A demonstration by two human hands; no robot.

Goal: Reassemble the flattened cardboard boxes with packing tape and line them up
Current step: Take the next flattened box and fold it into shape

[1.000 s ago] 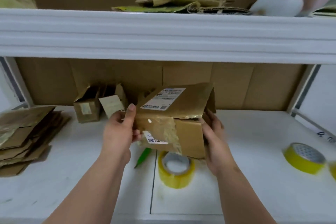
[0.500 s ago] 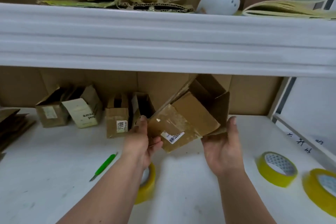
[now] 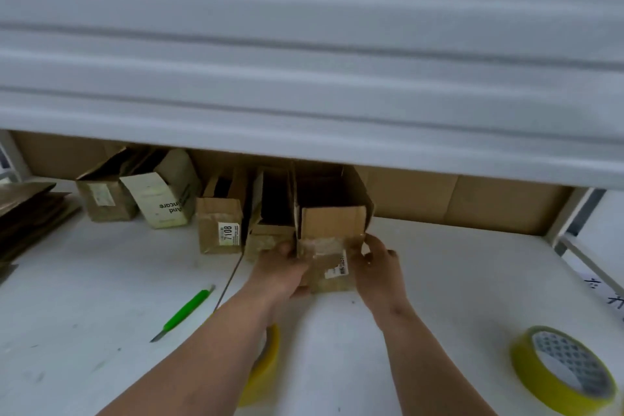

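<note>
A small taped cardboard box (image 3: 332, 236) with its top flaps open stands upright on the white table (image 3: 101, 280), at the right end of a row of boxes. My left hand (image 3: 280, 272) grips its lower left side and my right hand (image 3: 378, 267) grips its lower right side. To its left the row holds a narrow open box (image 3: 270, 226), a box labelled 7108 (image 3: 219, 224), a pale printed box (image 3: 165, 192) and a brown box (image 3: 104, 196). A yellow tape roll (image 3: 266, 365) lies partly hidden under my left forearm.
A second yellow tape roll (image 3: 564, 370) lies at the right front. A green-handled knife (image 3: 184, 312) lies left of my arms. Flattened cardboard (image 3: 27, 216) is stacked at the far left. A white shelf edge (image 3: 304, 78) overhangs the row, with cardboard lining behind.
The box was held tilted in the air in both hands; it now stands upright on the table at the right end of the row. My head has dropped lower under the shelf.
</note>
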